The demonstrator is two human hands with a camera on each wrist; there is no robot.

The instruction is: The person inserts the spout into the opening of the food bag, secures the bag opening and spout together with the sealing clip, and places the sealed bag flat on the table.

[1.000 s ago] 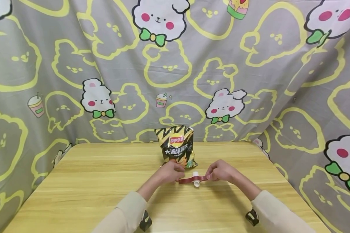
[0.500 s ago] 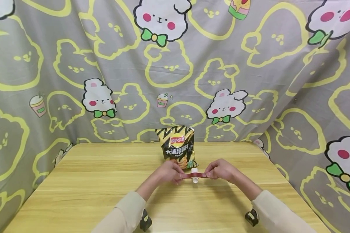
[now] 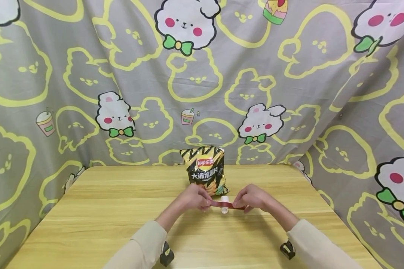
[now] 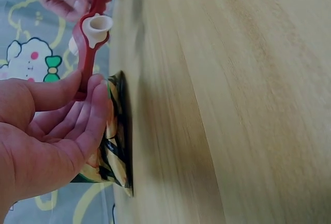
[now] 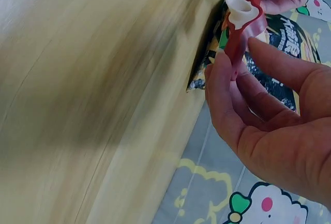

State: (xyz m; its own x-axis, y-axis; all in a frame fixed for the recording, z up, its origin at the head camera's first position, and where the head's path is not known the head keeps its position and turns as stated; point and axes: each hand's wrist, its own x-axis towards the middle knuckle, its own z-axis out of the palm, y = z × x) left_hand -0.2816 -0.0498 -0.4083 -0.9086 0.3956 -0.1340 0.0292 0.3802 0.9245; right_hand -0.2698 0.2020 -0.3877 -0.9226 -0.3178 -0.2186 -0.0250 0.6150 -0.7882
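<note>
Between my hands is a red bag clip (image 3: 226,204) with a short white spout (image 3: 225,210) through its middle. My left hand (image 3: 196,198) pinches its left end between thumb and fingertips, as the left wrist view shows. My right hand (image 3: 254,197) grips the other end; in the right wrist view, the thumb is on one side of the red bar (image 5: 236,48) and the fingers are on the other. The spout's round opening (image 4: 101,23) faces toward me. Right behind the hands stands a black and yellow Lay's chip bag (image 3: 205,168), its lower left part covered by my left hand.
The wooden table (image 3: 121,216) stretches out below and around the hands. A grey curtain (image 3: 148,82) with yellow outlines and white rabbits hangs behind it and along both sides. Black wrist devices (image 3: 167,254) sit under both sleeves.
The left fingers have come up and now pinch the clip's left end, and the clip lies more level. The right fingers have shifted inward along the bar. The chip bag stays put.
</note>
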